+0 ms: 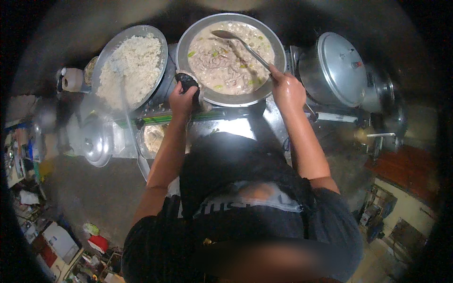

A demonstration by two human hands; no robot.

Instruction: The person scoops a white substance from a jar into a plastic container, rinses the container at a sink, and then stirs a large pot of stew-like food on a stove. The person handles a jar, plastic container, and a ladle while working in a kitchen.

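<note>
A wide metal pan (230, 102) stands before me, filled with a creamy stew (226, 60) of meat strips and green pieces. My right hand (288, 90) grips the handle of a long metal ladle or spoon (253, 52), whose bowl rests at the stew's far side. At the pan's near left rim, my left hand (184, 97) pinches a dark cloth (187, 83) against the rim. To the left, a large metal pan (163, 67) holds white rice (136, 60), and a long-handled metal utensil (128, 113) lies in the rice with its handle towards me.
A lidded metal pot (341, 70) stands on the right, with more metalware beyond it. A domed metal lid (97, 143) is at the left, near a container of pale food (154, 138). A beige jug-like container (72, 79) stands beyond the rice.
</note>
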